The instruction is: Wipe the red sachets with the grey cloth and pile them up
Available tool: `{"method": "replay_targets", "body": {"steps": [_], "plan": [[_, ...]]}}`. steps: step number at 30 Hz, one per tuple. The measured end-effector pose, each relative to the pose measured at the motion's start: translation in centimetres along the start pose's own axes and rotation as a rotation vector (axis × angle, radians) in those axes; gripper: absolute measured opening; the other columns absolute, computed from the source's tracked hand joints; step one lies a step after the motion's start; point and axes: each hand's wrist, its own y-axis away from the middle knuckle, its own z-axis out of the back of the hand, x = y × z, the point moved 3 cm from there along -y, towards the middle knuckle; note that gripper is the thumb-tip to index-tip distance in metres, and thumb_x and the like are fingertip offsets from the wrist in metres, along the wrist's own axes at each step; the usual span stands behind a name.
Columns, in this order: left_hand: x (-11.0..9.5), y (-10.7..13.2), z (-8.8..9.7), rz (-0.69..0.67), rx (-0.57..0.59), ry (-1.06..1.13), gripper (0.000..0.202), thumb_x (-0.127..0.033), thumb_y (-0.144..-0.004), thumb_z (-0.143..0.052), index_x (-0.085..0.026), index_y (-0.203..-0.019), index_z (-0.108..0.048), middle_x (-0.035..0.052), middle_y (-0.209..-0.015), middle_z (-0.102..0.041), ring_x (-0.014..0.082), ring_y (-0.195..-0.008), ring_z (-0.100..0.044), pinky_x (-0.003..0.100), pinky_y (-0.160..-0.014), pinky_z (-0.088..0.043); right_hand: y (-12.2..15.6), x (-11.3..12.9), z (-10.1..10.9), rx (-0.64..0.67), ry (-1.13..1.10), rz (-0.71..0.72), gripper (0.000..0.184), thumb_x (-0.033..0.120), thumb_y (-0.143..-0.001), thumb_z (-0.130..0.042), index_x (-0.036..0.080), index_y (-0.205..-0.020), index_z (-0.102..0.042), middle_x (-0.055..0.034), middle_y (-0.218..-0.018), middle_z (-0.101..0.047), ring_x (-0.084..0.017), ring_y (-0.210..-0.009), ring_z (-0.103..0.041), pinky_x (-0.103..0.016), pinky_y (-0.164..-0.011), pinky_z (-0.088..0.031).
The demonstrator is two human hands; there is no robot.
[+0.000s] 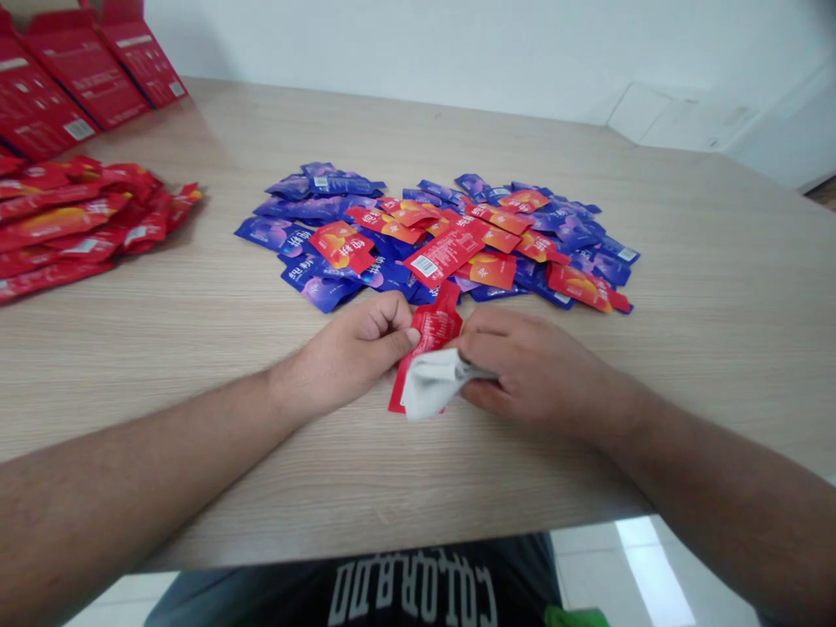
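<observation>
My left hand is closed, pinching the edge of a red sachet near the front middle of the wooden table. My right hand is also closed, gripping a crumpled white cloth or tissue that lies against the same sachet. Both hands meet over the sachet, just in front of a heap of red and purple sachets.
A second pile of red sachets lies at the left edge. Red cardboard boxes stand at the far left corner. A white wall runs behind the table. The table's front edge is close to my body.
</observation>
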Motion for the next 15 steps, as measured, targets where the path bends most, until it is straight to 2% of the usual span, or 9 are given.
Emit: {"method": "replay_targets", "body": {"steps": [2, 3, 7, 9, 11, 15], "plan": [[-0.1, 0.0, 0.0, -0.004, 0.010, 0.006, 0.022, -0.032, -0.096, -0.065, -0.021, -0.083, -0.052, -0.0033, -0.067, -0.055, 0.0107, -0.055, -0.045, 0.024, -0.051, -0.033, 0.1, 0.5, 0.0, 0.072, -0.017, 0.037, 0.009, 0.023, -0.095, -0.066, 0.021, -0.087, -0.062, -0.0042, -0.096, -0.064, -0.019, -0.083, -0.059, -0.032, -0.072, -0.042], [-0.1, 0.0, -0.1, -0.004, 0.016, 0.011, 0.022, -0.032, -0.096, -0.065, -0.021, -0.083, -0.052, -0.0034, -0.067, -0.055, 0.0104, -0.055, -0.044, 0.024, -0.051, -0.033, 0.1, 0.4, 0.1, 0.061, -0.005, 0.019, 0.010, 0.024, -0.095, -0.066, 0.021, -0.087, -0.062, -0.0044, -0.096, -0.064, -0.019, -0.082, -0.059, -0.032, -0.072, -0.042], [-0.7, 0.4, -0.4, 0.021, 0.018, 0.029, 0.023, -0.032, -0.098, -0.064, -0.020, -0.084, -0.050, -0.0050, -0.066, -0.053, 0.0087, -0.055, -0.041, 0.022, -0.051, -0.032, 0.0, -1.5, 1.1, -0.180, 0.105, -0.159, 0.021, 0.036, -0.098, -0.067, 0.021, -0.088, -0.058, -0.0069, -0.094, -0.064, -0.022, -0.084, -0.058, -0.034, -0.072, -0.042], [-0.7, 0.5, -0.5, 0.034, 0.015, 0.027, 0.022, -0.031, -0.098, -0.064, -0.020, -0.084, -0.051, -0.0049, -0.067, -0.054, 0.0085, -0.054, -0.040, 0.022, -0.051, -0.031, -0.1, -2.1, 1.1, -0.235, 0.122, -0.199, 0.024, 0.040, -0.099, -0.067, 0.021, -0.088, -0.057, -0.0076, -0.095, -0.064, -0.022, -0.084, -0.058, -0.034, -0.071, -0.041], [-0.6, 0.4, -0.3, 0.041, 0.000, 0.015, 0.022, -0.031, -0.097, -0.065, -0.020, -0.084, -0.052, -0.0046, -0.067, -0.055, 0.0090, -0.055, -0.040, 0.023, -0.050, -0.031, -0.1, -1.7, 0.7, -0.185, 0.094, -0.152, 0.022, 0.038, -0.099, -0.067, 0.020, -0.089, -0.059, -0.0074, -0.096, -0.064, -0.022, -0.084, -0.057, -0.034, -0.071, -0.041], [-0.4, 0.1, 0.0, 0.013, -0.011, -0.003, 0.022, -0.032, -0.095, -0.066, -0.021, -0.082, -0.052, -0.0038, -0.066, -0.054, 0.0108, -0.055, -0.043, 0.024, -0.051, -0.033, 0.1, 0.4, -0.1, 0.059, 0.001, 0.043, 0.008, 0.024, -0.095, -0.067, 0.021, -0.089, -0.063, -0.0050, -0.098, -0.066, -0.019, -0.084, -0.060, -0.032, -0.072, -0.042]]}}
